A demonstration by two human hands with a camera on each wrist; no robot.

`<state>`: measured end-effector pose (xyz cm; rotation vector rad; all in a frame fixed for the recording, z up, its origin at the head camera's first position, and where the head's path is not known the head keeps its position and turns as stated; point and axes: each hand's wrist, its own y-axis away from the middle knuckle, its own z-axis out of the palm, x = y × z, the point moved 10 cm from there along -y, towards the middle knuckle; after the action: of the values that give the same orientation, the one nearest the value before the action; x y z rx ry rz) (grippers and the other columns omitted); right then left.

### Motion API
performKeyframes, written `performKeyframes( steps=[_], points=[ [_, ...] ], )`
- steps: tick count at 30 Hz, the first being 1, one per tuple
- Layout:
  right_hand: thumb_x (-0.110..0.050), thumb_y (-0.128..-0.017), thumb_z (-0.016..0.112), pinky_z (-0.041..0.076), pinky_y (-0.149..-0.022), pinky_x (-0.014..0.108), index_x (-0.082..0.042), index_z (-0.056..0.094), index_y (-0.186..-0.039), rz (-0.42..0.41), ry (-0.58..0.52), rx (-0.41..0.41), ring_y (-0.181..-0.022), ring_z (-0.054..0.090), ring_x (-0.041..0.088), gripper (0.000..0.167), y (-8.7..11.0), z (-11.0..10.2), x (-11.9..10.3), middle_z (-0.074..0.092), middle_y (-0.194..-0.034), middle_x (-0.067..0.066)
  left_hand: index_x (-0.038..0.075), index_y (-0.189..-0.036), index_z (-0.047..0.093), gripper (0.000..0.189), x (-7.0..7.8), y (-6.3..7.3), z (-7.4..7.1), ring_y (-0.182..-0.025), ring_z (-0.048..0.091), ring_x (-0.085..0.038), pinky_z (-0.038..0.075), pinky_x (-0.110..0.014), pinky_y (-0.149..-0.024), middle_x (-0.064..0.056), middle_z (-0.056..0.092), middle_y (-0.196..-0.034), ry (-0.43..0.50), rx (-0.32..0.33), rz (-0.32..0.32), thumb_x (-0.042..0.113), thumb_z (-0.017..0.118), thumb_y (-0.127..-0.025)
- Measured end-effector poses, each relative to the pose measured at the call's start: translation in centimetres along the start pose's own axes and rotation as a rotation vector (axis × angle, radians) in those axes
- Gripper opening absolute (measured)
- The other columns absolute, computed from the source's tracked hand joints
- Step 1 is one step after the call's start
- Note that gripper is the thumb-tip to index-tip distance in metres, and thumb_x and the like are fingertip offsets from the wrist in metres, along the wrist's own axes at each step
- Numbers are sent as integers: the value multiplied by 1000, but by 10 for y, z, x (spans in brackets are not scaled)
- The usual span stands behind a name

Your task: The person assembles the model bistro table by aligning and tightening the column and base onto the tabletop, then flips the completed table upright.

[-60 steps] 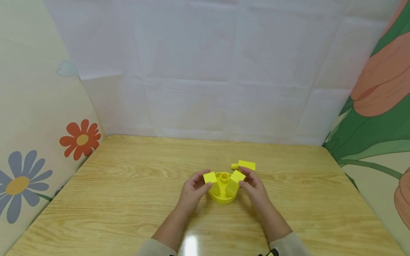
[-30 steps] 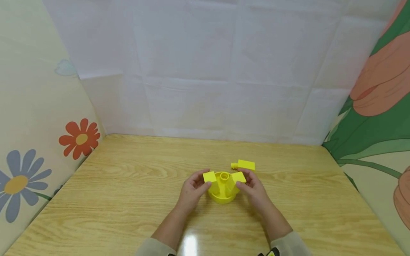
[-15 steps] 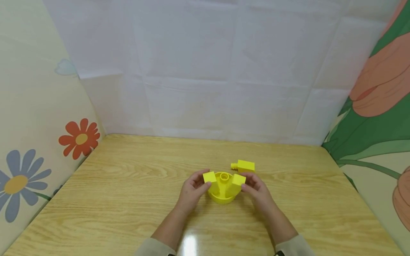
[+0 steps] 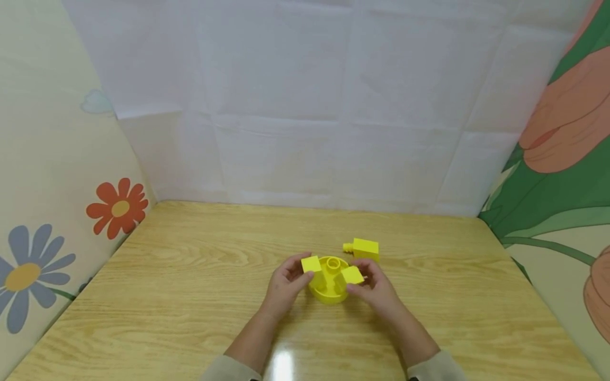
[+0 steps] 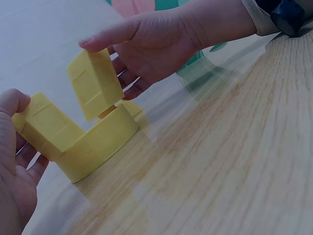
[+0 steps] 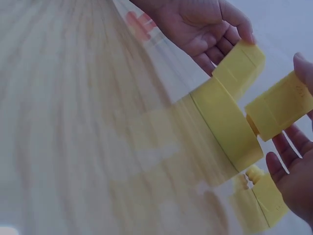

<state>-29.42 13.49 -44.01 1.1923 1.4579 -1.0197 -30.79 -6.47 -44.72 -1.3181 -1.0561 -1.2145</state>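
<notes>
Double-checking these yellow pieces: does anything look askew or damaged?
The right block, in the right hand, looks not fully seated: its neck shows above the round base, while the left block, in the left hand, shows no gap. No visible damage.

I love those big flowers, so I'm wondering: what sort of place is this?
Probably a screened-off table corner indoors, though the room beyond doesn't show. The clues: a wood-patterned table, a creased white sheet behind it, and flowery coverings on both sides.
</notes>
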Motion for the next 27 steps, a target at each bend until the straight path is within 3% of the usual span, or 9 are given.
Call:
performKeyframes(
  steps=[4,6,12,17,22,25,27],
  points=[
    [-12,-87,74,38,-108,43,-4,49,-126,-6,19,37,-122,49,24,48,0,3,0,55,-131,12,0,-132,56,43,0,0,0,-124,56,-31,47,-21,-98,-19,61,-129,-6,6,0,3,64,-90],
    [-13,-89,72,36,-111,45,-3,48,-126,-21,13,35,-124,49,23,45,1,4,-1,56,-129,10,-1,-132,56,43,0,0,0,-124,56,-31,47,-21,-98,-19,61,-129,-8,9,4,3,64,-90],
    [-12,-100,47,44,-98,22,9,49,-128,-113,-85,-37,-111,54,6,35,5,0,-9,58,-119,-3,-1,-131,56,42,1,0,-1,-123,57,-31,47,-20,-97,-20,61,-128,-11,14,12,2,64,-90],
    [-15,-99,55,46,-95,18,5,50,-132,-65,-71,-62,-113,54,7,38,5,-1,-4,59,-123,-2,-2,-132,55,43,1,0,-1,-123,57,-31,47,-21,-98,-19,61,-128,-17,10,11,3,64,-90],
    [-13,-96,62,41,-111,39,0,53,-132,-69,9,-65,-130,49,25,40,3,5,-4,55,-136,15,-1,-132,56,43,1,0,-1,-124,56,-30,47,-21,-99,-19,61,-130,-17,12,10,3,64,-90],
    [-12,-94,64,31,-117,52,-1,53,-133,-90,26,-69,-138,41,34,41,1,10,-6,52,-141,17,-2,-132,56,43,1,0,-1,-124,57,-30,47,-22,-99,-19,61,-130,-13,13,11,3,64,-90],
    [-14,-94,65,29,-117,53,-4,53,-134,-83,25,-64,-140,39,34,43,0,13,-7,52,-143,14,-3,-132,55,43,3,0,0,-123,57,-30,47,-23,-99,-21,61,-129,-18,11,20,2,64,-90]
  ],
)
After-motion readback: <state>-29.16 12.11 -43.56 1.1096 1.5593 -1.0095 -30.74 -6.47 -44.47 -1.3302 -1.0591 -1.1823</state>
